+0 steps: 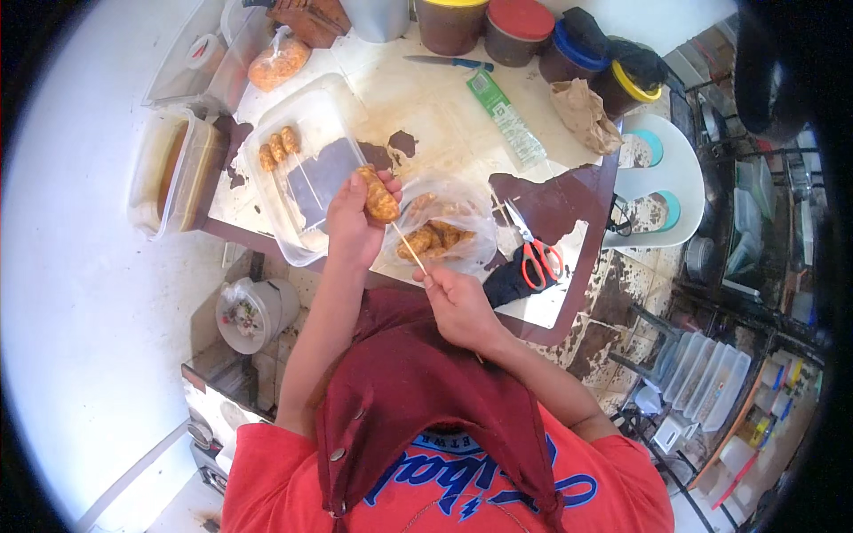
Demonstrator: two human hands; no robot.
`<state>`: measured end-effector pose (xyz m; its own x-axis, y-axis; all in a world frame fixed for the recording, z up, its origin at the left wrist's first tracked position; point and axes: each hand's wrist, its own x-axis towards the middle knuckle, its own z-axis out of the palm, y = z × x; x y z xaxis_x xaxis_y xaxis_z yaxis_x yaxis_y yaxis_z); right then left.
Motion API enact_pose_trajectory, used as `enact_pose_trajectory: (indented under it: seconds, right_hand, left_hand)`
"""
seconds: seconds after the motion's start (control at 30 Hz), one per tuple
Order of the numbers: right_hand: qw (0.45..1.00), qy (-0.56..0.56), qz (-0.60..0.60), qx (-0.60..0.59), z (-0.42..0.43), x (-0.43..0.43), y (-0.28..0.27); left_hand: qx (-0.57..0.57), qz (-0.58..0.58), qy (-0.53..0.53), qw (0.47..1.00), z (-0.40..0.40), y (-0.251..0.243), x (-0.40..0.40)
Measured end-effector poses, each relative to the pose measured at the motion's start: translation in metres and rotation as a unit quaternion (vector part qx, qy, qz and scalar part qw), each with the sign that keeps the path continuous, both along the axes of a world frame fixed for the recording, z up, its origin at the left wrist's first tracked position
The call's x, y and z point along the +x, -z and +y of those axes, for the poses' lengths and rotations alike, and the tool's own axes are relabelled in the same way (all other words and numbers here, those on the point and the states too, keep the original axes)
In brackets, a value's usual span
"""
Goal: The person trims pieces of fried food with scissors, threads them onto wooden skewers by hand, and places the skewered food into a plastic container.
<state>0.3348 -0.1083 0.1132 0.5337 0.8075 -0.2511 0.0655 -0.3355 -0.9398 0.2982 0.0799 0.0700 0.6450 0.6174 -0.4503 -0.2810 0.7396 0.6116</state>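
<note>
My left hand (356, 220) is closed around a browned, sausage-shaped food piece (378, 194). A thin wooden stick (409, 248) reaches from that piece's lower end to my right hand (453, 296), which pinches it between thumb and fingers. Whether the stick's tip is inside the piece, I cannot tell. Just right of my left hand, an open clear plastic bag (476, 216) holds several similar pieces (436, 240). To the left lies a clear plastic tray (286, 250) with skewered pieces (278, 148) at its far left part, a stick pointing towards me.
Orange-handled scissors (538, 261) lie on black cloth (510, 283) at the right. Farther back are a green-and-clear packet (506, 116), a knife (453, 62), a crumpled paper bag (585, 116) and lidded tubs (520, 30). A container of brown liquid (176, 173) stands left; a tied bag (280, 61) lies behind.
</note>
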Motion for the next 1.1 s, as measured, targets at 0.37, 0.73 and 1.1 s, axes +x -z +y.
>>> enact_pose_trajectory:
  seconds: [0.37,0.73,1.1]
  right_hand:
    - [1.0,0.025,-0.002,0.014,0.005,-0.006,0.02]
    - [0.997,0.057,0.01,0.05,0.017,-0.001,0.031]
    - [0.997,0.047,0.061,0.018,0.041,-0.003,0.032]
  left_hand:
    - [0.112,0.039,0.053,0.992,-0.009,0.002,0.008]
    - [0.105,-0.002,0.077,0.992,-0.025,-0.004,0.011]
    - [0.089,-0.031,0.074,0.993,-0.008,0.008,0.001]
